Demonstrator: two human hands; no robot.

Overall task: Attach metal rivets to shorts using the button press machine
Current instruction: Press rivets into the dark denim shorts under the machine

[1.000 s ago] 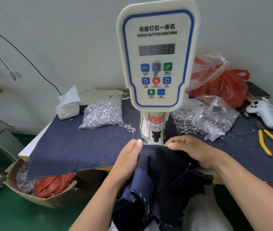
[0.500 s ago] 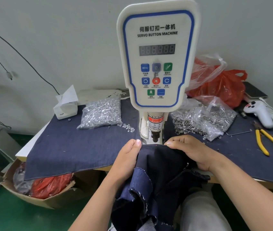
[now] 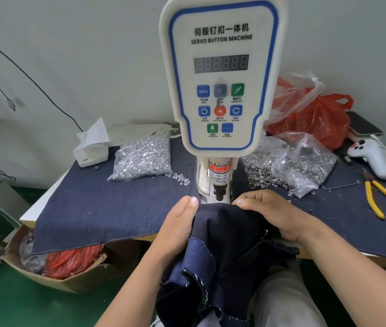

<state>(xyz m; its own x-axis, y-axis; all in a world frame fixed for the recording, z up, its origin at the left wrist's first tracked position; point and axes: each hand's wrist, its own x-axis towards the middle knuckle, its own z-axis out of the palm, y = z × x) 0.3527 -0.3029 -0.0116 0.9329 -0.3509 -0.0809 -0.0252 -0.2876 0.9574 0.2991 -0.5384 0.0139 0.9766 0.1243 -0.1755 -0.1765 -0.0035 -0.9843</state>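
Item one: I am looking at the button press machine (image 3: pixel 220 74), standing upright at the middle of the tabletop (image 3: pixel 116 208), which a dark denim cloth is covering.

Item two: the shorts (image 3: pixel 225 244), dark denim, are lying with their top edge just under the press head, the rest hanging off the near edge of the tabletop.

Item three: the left hand (image 3: pixel 178 223) is gripping the left side of that edge, thumb on top and fingers curled beneath the cloth. The right hand (image 3: pixel 270 213) is pinching the right side, its fingers bent round the fabric.

Item four, containers:
- A clear bag of rivets (image 3: pixel 142 159) is sitting left of the machine, holding silver studs; a few loose rivets (image 3: pixel 180 178) are lying just beside it.
- A second clear bag (image 3: pixel 291 164) right of the machine is holding ring-shaped metal pieces, some spilling at its near edge.
- A red plastic bag (image 3: pixel 321 119) is sitting behind that one; I cannot tell its contents.
- A tissue box (image 3: pixel 90 149) at the far left is showing one sheet sticking up.
- A cardboard box (image 3: pixel 69 277) on the floor is holding red and clear plastic bags.

Item five: yellow-handled pliers (image 3: pixel 383 199) are lying at the far right.
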